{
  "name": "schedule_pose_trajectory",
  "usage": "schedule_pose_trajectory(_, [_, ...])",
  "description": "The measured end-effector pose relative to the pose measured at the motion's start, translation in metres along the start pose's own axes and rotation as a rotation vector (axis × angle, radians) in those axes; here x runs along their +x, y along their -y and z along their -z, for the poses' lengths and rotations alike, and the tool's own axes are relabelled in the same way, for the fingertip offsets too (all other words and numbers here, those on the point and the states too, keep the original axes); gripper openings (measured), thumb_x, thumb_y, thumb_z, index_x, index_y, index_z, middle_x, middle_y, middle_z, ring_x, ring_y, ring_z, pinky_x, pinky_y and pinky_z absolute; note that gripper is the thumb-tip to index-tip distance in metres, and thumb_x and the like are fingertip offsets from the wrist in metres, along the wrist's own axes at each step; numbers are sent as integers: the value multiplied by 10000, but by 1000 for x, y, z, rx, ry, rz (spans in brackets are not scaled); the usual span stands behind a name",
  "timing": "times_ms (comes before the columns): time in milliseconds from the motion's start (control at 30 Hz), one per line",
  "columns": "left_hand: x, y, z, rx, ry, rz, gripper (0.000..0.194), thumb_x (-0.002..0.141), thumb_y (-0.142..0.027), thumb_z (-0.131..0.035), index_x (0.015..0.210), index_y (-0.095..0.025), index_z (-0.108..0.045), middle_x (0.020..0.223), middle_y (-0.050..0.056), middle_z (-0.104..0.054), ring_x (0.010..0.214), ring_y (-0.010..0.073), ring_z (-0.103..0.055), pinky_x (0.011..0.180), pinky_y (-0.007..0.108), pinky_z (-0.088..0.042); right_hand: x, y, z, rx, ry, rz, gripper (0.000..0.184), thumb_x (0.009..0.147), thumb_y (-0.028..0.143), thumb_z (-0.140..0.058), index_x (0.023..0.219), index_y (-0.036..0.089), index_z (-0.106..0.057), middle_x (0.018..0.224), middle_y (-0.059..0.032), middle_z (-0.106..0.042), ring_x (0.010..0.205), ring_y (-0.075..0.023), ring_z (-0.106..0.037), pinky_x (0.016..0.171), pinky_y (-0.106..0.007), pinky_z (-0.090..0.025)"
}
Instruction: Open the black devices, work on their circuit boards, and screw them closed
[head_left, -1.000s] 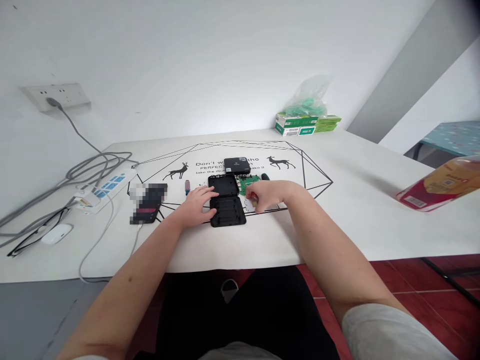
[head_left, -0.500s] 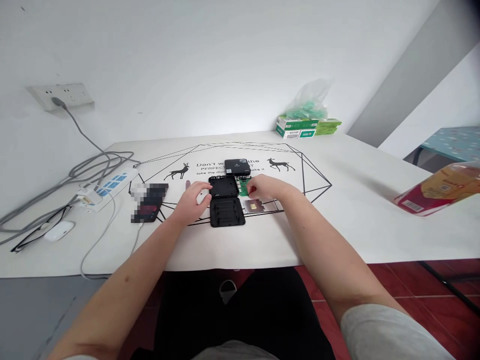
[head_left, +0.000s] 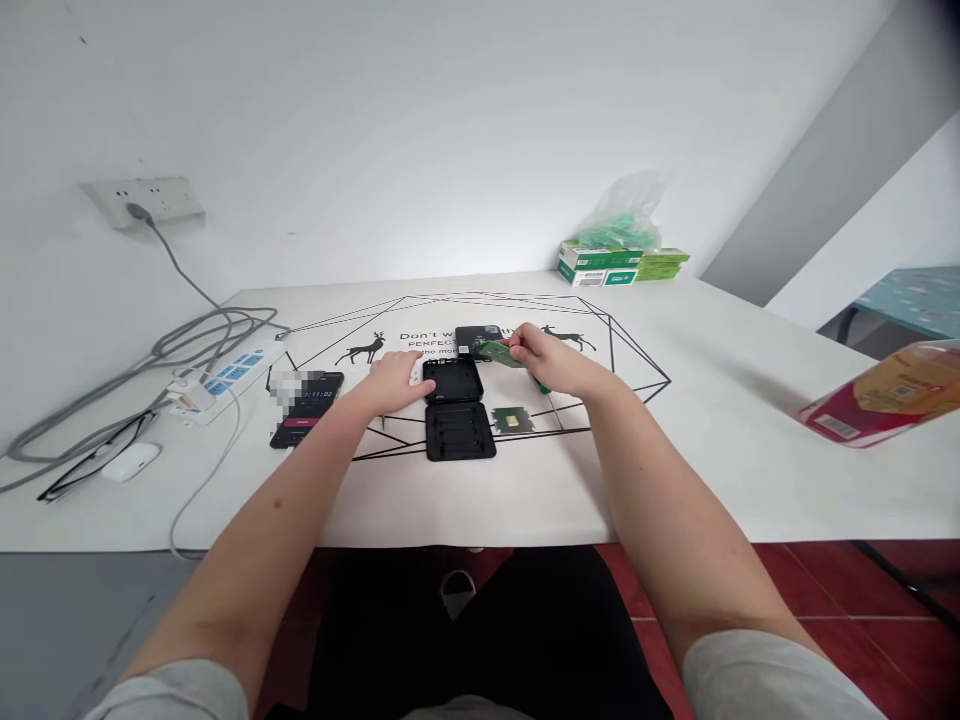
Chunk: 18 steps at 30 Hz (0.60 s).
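My right hand pinches the edge of a green circuit board, held tilted above the table. Behind the board lies a black box-like device, partly covered. A black plastic case half rests in front, and a second ribbed black case part sits nearer to me. My left hand is beside the upper case half, thumb and fingers apart, with nothing seen in it. A small green square board with a pale chip lies right of the ribbed part. Something green shows below my right hand.
Left of my hands are a phone, a power strip with coiled grey cables, and a white earbud case. Green and white boxes stand by the wall under a plastic bag. A red and yellow package stands right.
The circuit board has been lifted and tilted by my right hand, which moved up and slightly right. My left hand stays beside the case half. The view has shifted slightly.
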<state>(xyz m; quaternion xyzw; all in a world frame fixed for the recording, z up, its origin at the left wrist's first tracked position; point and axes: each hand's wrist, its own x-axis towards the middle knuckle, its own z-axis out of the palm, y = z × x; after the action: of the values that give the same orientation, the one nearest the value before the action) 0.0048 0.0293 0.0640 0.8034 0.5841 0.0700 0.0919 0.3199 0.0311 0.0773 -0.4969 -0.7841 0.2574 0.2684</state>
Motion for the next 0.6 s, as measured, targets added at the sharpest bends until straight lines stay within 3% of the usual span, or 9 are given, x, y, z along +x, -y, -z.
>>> schedule_pose_trajectory(67, [5,2,-15,-38,-27,-38,858,949,-622,-597,1656,-154,-466,1708,210,-511,1627,442,-395,1294,596,-352,0,7,-10,35,0,75,110,1077,334,-438,984,277,-425,1230,-165,-782,1304,-323,-707,1020,-473,-550])
schedule_pose_trajectory(200, [9,11,-33,-122,-22,-69,922,938,-654,-611,1707,-192,-393,1707,207,-516,1607,450,-429,1275,606,-361,1,22,-42,23,84,170,67,1100,249,-396,1050,274,-434,1358,-221,-762,1466,-336,-649,1042,-504,-564])
schedule_pose_trajectory(433, [14,22,-40,-113,-42,-109,937,920,-702,-630,1697,-228,-410,1671,192,-557,1602,421,-432,1284,584,-339,6,31,-84,-183,184,140,161,1090,104,-390,1169,207,-485,1454,-263,-712,1277,-318,-757,1032,-420,-572])
schedule_pose_trajectory(600, [12,20,-40,-92,-24,-105,866,944,-688,-597,1657,-217,-455,1683,192,-545,1594,429,-437,1297,616,-291,13,35,-98,-359,181,136,262,1054,36,-401,1247,144,-542,1408,-268,-729,1337,-322,-718,1092,-428,-537])
